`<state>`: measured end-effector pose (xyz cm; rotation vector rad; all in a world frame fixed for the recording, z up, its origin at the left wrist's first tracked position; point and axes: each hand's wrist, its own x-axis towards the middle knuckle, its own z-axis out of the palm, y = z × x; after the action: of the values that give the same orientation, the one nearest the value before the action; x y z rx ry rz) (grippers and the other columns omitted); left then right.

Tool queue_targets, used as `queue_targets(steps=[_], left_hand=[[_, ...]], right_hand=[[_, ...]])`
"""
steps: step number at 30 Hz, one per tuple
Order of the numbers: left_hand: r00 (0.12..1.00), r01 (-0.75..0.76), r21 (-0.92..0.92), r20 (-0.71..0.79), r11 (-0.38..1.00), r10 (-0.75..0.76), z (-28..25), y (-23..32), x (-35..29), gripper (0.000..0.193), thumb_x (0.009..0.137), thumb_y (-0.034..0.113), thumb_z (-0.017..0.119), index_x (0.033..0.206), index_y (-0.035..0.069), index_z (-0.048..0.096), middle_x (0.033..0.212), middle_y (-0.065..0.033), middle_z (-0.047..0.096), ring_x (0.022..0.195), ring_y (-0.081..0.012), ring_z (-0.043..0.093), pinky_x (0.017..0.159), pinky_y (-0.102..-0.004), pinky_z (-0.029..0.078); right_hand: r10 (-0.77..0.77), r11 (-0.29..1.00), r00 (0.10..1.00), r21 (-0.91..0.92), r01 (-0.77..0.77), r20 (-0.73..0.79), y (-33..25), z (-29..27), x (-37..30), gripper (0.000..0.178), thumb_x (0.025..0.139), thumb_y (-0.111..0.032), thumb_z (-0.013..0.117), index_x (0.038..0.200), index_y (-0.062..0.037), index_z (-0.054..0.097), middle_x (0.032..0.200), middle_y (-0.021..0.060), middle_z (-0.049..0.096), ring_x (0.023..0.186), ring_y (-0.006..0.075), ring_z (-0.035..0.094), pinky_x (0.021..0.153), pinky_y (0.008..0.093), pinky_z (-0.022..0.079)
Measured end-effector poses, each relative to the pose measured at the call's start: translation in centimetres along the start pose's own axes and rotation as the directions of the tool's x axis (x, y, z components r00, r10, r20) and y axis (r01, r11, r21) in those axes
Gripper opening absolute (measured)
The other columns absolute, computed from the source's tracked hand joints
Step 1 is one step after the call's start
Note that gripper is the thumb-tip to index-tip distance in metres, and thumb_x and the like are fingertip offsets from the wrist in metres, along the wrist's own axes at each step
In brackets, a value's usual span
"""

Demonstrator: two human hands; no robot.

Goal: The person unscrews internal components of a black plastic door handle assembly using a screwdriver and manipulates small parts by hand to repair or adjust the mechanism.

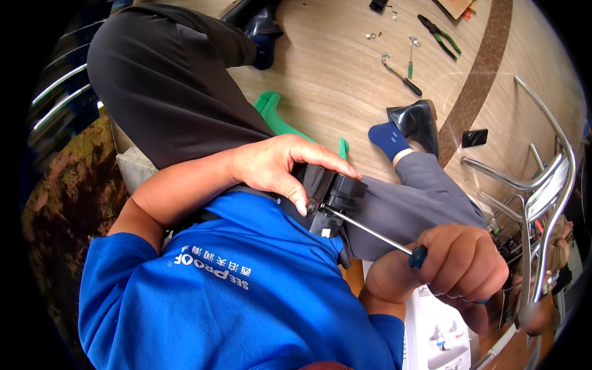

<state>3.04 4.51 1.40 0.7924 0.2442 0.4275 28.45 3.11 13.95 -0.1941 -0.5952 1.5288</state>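
Against my lap rests a black blocky device (346, 192) with a squared, stepped body; what kind it is I cannot make out. My left hand (271, 163) grips it from the left, the fingers stretched over its far side and the thumb pressed near its close edge. In my right hand (464, 262) is a screwdriver (371, 232), its blue-green handle wrapped by closed fingers. The long metal shaft slants up and left, and its tip meets the device just beside my left thumb. Whether the tip sits in a screw is too small to tell.
On the floor ahead lie green-handled pliers (440, 38), a small green-handled screwdriver (411, 59), a black-handled tool (404, 80) and several small parts. A dark phone (475, 137) lies at right, near a metal-framed chair (570, 145). Green plastic (280, 120) shows between my legs.
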Motion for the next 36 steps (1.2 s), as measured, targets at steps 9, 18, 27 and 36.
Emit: queue_targets(steps=[9,18,27,36], left_hand=[[1.0,-0.016,0.014,-0.014,1.0,0.017,-0.2,-0.5,-0.2,0.08,0.068,0.007,0.088,0.141,0.002,0.053,0.141,-0.0137,0.056,0.132,-0.0234,0.052,0.112,-0.0375,0.04],[0.998,-0.012,0.07,-0.054,0.998,0.016,0.1,-0.6,-0.1,0.087,0.062,0.027,0.094,0.138,0.007,0.056,0.138,-0.0159,0.058,0.131,-0.0298,0.053,0.108,-0.0432,0.043],[0.985,-0.108,0.331,-0.094,0.937,0.146,0.6,-0.9,0.0,0.085,0.065,0.035,0.091,0.134,0.0,0.056,0.124,-0.0142,0.065,0.115,-0.0243,0.063,0.098,-0.0359,0.049],[0.987,-0.009,0.278,-0.15,0.96,0.052,0.8,-1.6,-0.7,0.09,0.068,0.046,0.088,0.137,0.001,0.052,0.134,-0.0172,0.06,0.123,-0.0265,0.059,0.102,-0.0377,0.047]], right_hand=[[0.005,1.0,0.992,-0.021,-0.003,0.123,0.9,-0.6,-0.1,0.037,0.079,-0.024,0.086,0.075,-0.0007,0.058,0.067,0.0115,0.055,0.05,0.0224,0.054,0.04,0.0313,0.041],[0.001,0.99,0.981,-0.142,0.027,0.194,0.8,0.0,-0.7,0.04,0.078,-0.03,0.087,0.076,-0.0015,0.059,0.07,0.0124,0.057,0.054,0.0247,0.057,0.044,0.0336,0.042],[0.031,0.977,0.974,-0.213,0.018,0.225,0.9,0.4,-0.9,0.041,0.08,-0.03,0.085,0.076,-0.0015,0.056,0.072,0.0127,0.057,0.056,0.0252,0.057,0.045,0.0354,0.043],[0.006,0.938,0.968,-0.338,0.083,0.252,1.1,0.7,-2.0,0.04,0.081,-0.031,0.084,0.079,-0.0021,0.056,0.076,0.0139,0.058,0.06,0.0283,0.057,0.049,0.0385,0.044]])
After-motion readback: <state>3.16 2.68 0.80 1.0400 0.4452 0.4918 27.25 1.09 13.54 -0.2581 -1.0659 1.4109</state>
